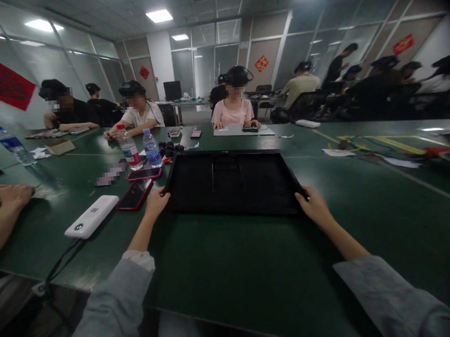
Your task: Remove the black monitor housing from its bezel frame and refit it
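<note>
A wide, shallow black tray (196, 202) with a raised rim lies on the green table in front of me. A thin bent wire loop (212, 177) shows inside it, near its far side. Closed round the tray's left edge is my left hand (157, 203). At the near right corner, my right hand (313, 205) grips the rim, thumb on the near side. The undersides of both grips are hidden.
Left of the tray are two phones (135, 194), a white power bank (92, 216) with a cable, and two water bottles (130, 149). A neighbour's hands (15, 197) rest at far left. Yellow and green cables (379, 146) lie right. People sit across the table (233, 271).
</note>
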A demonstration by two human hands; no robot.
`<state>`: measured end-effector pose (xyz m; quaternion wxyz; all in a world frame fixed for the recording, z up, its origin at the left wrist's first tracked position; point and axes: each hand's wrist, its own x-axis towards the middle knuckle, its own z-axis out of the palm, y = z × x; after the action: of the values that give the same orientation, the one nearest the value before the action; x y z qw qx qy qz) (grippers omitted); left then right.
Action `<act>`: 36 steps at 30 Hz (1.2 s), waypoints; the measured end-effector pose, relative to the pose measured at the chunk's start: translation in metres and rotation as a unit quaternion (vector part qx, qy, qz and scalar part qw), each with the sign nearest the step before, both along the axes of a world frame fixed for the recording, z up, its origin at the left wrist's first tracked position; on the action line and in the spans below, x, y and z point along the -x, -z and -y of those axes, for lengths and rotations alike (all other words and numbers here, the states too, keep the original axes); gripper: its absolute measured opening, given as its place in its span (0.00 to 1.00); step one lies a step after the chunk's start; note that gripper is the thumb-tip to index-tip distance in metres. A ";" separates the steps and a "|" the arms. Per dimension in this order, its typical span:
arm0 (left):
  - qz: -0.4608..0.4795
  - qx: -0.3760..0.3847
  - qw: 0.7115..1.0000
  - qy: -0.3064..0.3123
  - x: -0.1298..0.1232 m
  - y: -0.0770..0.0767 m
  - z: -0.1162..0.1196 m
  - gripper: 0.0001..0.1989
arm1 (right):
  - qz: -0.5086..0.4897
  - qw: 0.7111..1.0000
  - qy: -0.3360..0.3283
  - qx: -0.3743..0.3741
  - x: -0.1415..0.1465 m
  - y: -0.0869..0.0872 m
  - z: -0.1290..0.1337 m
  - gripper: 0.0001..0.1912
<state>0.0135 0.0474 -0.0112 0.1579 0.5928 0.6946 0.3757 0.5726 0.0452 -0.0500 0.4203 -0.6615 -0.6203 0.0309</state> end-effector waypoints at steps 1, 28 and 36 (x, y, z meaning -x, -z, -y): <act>-0.002 0.003 1.000 0.004 0.001 0.001 0.000 0.20 | 0.003 1.000 -0.002 0.000 0.001 -0.001 0.001 0.24; -0.126 0.056 0.987 -0.084 0.007 -0.009 0.009 0.25 | 0.044 0.998 -0.015 -0.045 0.016 0.004 -0.004 0.29; -0.120 0.071 0.986 -0.087 0.004 -0.010 0.012 0.26 | 0.071 0.996 -0.018 -0.053 0.019 0.002 0.001 0.28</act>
<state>0.0093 0.0358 -0.0015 0.0814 0.5587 0.7821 0.2639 0.5534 0.0443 -0.0521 0.4086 -0.6279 -0.6612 -0.0416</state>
